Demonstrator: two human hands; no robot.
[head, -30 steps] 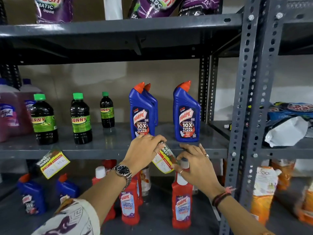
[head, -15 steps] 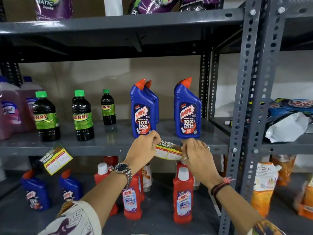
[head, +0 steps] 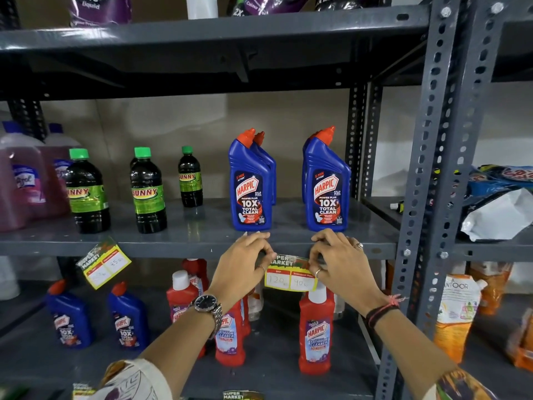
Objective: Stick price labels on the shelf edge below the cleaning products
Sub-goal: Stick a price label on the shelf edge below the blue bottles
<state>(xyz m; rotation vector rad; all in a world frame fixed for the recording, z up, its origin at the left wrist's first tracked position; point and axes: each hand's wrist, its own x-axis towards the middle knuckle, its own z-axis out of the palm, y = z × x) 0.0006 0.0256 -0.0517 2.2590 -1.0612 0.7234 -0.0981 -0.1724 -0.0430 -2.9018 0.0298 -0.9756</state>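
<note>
Both hands, left hand and right hand, pinch a price label by its top corners with their fingers against the shelf edge, below two blue bottles.

Both hands, the left hand and right hand, pinch the top corners of a yellow price label against the shelf edge, two blue bottles standing just above their fingers.
</note>
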